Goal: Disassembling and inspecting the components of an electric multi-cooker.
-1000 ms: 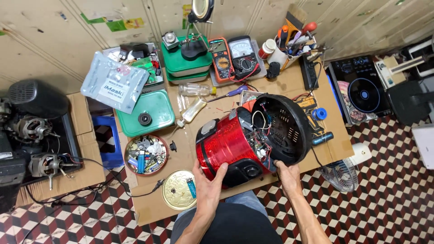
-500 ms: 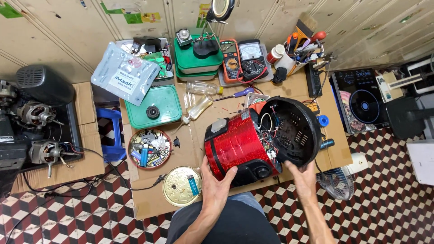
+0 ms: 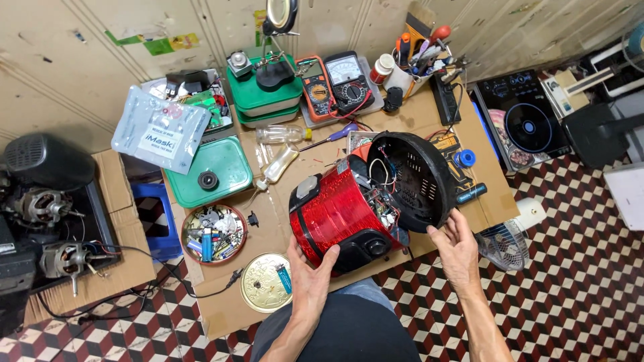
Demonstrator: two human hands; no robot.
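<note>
Red-cased rice cooker (image 3: 342,218) lies on its side on the cardboard-covered bench, black base plate (image 3: 416,179) hinged open. Left hand (image 3: 310,275), open, cradles the smooth shell; right hand (image 3: 457,247), open, sits beneath the plate's rim. Bulky, likely slippery; exposed wiring (image 3: 379,191) looks fragile.

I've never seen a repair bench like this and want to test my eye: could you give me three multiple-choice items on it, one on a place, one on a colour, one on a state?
1. Where does the round tin of small parts lie?
A. left of the cooker
B. on the stove plate
C. on the floor tiles

2. What colour is the cooker body?
A. blue
B. red
C. white

3. How is the cooker's black base?
A. screwed shut
C. missing
B. swung open, wires showing

Answers: 1 A, the tin lies on the cardboard left of the cooker. 2 B, its shell is shiny red under the left hand. 3 B, the base gapes beside the right hand, wiring bare.
</note>
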